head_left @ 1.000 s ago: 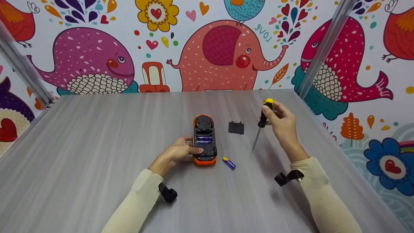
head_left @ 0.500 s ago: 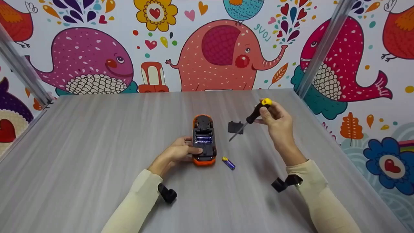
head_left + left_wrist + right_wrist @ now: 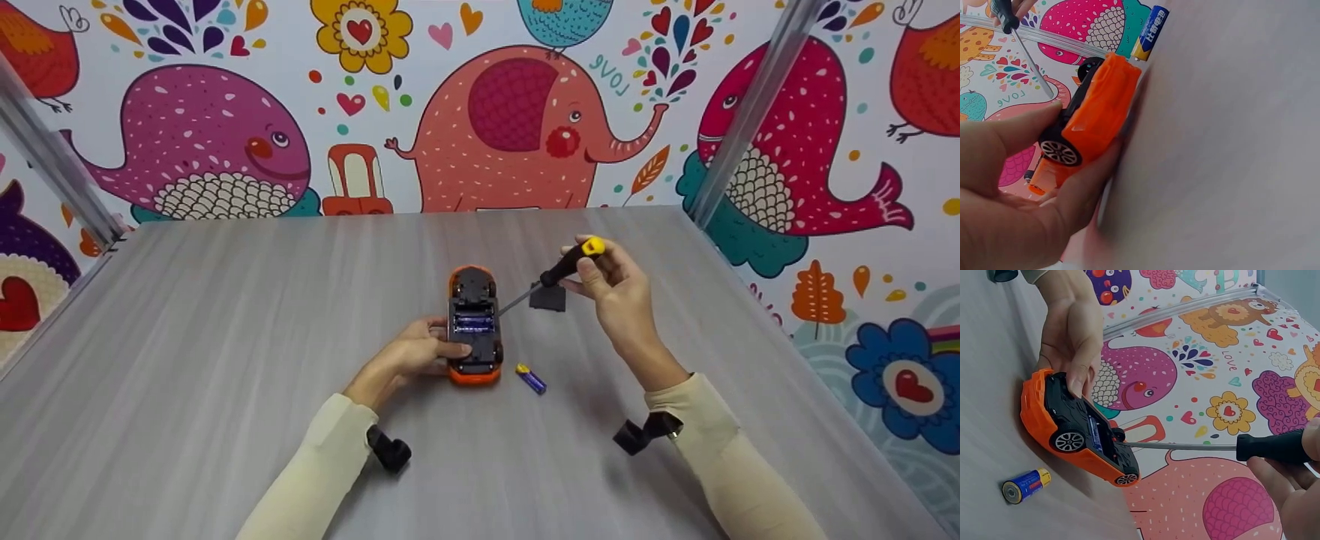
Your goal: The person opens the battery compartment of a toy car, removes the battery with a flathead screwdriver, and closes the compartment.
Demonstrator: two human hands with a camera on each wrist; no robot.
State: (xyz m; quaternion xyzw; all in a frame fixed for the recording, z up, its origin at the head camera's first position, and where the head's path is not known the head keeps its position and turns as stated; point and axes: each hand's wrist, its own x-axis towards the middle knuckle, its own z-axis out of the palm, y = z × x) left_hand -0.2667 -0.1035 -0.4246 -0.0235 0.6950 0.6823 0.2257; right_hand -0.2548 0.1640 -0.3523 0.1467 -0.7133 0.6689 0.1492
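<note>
left hand (image 3: 414,354) grips upturned toy car (image 3: 474,324) on table (image 3: 225,337) | right hand (image 3: 615,289) pinches screwdriver (image 3: 559,270) handle, tip at car | loose battery (image 3: 531,378) beside car

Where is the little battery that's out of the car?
In the head view the loose battery lies on the table, just right of the upside-down toy car and near its closer end.

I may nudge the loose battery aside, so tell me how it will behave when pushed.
The battery is a smooth cylinder lying on its side on the flat table, so it will probably roll. Nothing touches it, so little would stop it. It looks small, stiff and likely light.
</note>
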